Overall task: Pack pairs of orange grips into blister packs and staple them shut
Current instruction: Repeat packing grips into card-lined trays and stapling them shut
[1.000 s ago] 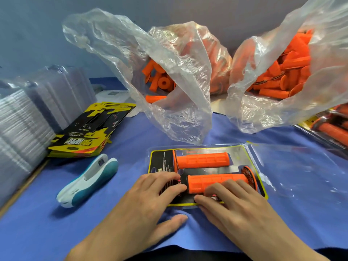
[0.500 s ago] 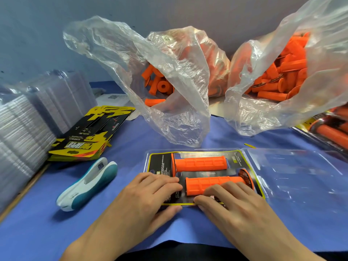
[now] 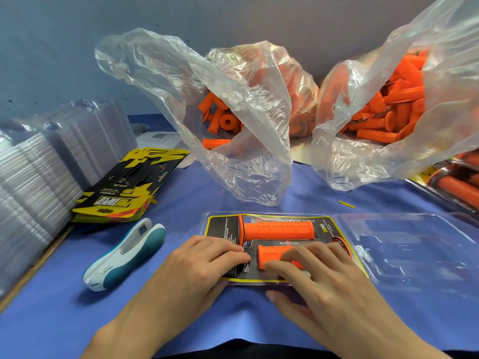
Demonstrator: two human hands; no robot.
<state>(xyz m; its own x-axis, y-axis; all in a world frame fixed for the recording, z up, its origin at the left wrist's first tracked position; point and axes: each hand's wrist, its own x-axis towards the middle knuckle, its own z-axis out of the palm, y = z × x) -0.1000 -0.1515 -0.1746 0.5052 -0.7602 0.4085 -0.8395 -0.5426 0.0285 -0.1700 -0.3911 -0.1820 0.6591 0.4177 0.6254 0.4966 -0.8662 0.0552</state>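
Two bare hands press flat on an open blister pack (image 3: 274, 277) at lower centre of the frame. The left hand (image 3: 199, 265) lies with fingers spread on the pack's dark printed card, gripping nothing; the right hand (image 3: 321, 278) rests fingers extended over the nearer orange grip (image 3: 270, 256), pressing rather than clasping it. A second orange grip (image 3: 278, 230) lies just beyond, seated in the same pack. The clear lid (image 3: 414, 250) lies folded open to the right on the blue worktop (image 3: 181, 320). Left of the hands sits a white-and-teal stapler (image 3: 124, 255), with a stack of yellow-and-black cards (image 3: 124, 193) behind it and piles of clear blister shells (image 3: 39, 182) at the left edge. Two clear plastic bags (image 3: 233, 125) of loose grips stand across the back.
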